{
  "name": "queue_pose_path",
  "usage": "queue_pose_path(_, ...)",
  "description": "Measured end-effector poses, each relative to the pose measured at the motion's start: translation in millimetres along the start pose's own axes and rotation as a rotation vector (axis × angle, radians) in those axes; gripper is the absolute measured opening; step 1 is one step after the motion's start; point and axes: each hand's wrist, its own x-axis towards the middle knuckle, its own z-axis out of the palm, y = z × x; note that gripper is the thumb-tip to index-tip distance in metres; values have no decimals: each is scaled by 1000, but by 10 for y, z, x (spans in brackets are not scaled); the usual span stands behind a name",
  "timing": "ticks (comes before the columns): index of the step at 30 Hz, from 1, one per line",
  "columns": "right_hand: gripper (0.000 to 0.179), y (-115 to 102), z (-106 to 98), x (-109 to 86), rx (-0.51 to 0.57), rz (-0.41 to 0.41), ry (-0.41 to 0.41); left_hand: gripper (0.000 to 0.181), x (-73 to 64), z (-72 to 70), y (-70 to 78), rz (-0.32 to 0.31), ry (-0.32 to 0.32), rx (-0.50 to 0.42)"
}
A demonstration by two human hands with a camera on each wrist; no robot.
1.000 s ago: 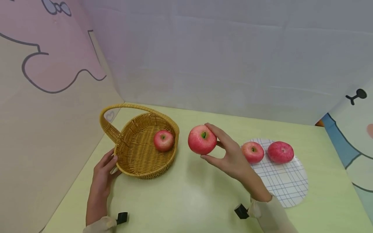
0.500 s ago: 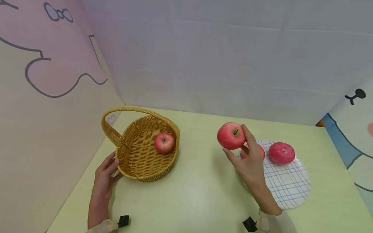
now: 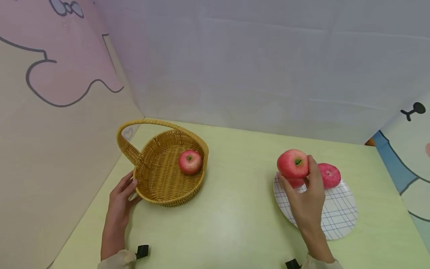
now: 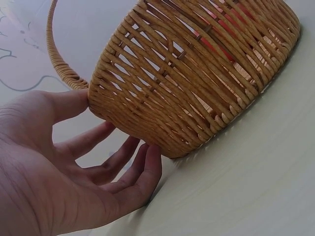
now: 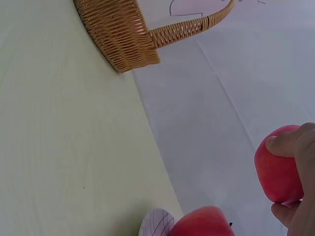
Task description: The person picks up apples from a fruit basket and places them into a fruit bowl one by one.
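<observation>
The held apple (image 3: 290, 164) is now at the right of the scene, up above the far left part of the plate (image 3: 337, 216); a second ago it hung just right of the basket, and half a second ago it was between the two. The right hand (image 3: 309, 198) pinches it between thumb and fingers. That shift to the right looks like a carry away from the basket and toward the plate, though the apple is not set down.

Directly beyond and below it, a plate apple (image 3: 296, 184) is mostly hidden in the head view; the right wrist view shows a gap between the two. Farther right on the plate sits another red fruit (image 3: 331, 175), partly covered by the hand. The plate's near half is bare, so there seems to be room there.

On the left, the basket (image 3: 168, 201) stands where it stood, with one red apple (image 3: 190, 162) inside against its right side. The left hand (image 3: 121, 200) stays at its near left side, thumb at the rim and bent fingers against the outer wall.
</observation>
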Motion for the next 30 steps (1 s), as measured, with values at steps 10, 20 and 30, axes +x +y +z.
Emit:
queue_pose_path(10,95,234,-196,-130,-48,89,128,62,0,15,22,-15,9,22)
queue_pose_path(20,91,314,-326,-277,-112,288,207,62,12,21,37,-26,14,18)
queue_pose_path(30,89,437,-424,-363,-139,478,228,63,-16,17,34,-35,18,17)
